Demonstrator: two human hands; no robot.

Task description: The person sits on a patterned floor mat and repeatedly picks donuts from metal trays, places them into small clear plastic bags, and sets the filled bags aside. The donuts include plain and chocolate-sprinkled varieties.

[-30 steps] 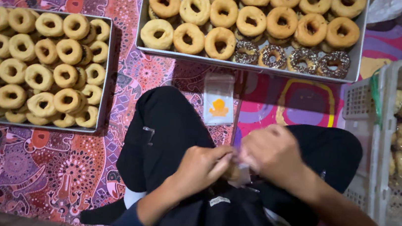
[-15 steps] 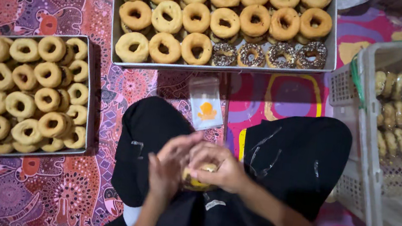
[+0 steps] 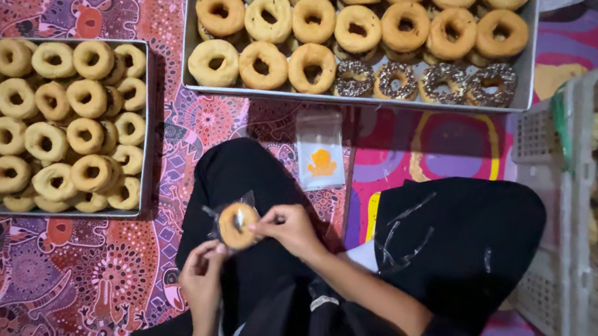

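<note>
Doughnut (image 3: 237, 225) now in clear bag, lower centre — earlier bare between palms | left hand (image 3: 203, 278) pinches bag's bottom | right hand (image 3: 291, 228) fingertips closed on its edge — bagging nearly done

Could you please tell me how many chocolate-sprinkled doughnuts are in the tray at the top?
4, side by side at the right end of the front row in the top tray: at and. Others may lie beyond the frame.
</note>
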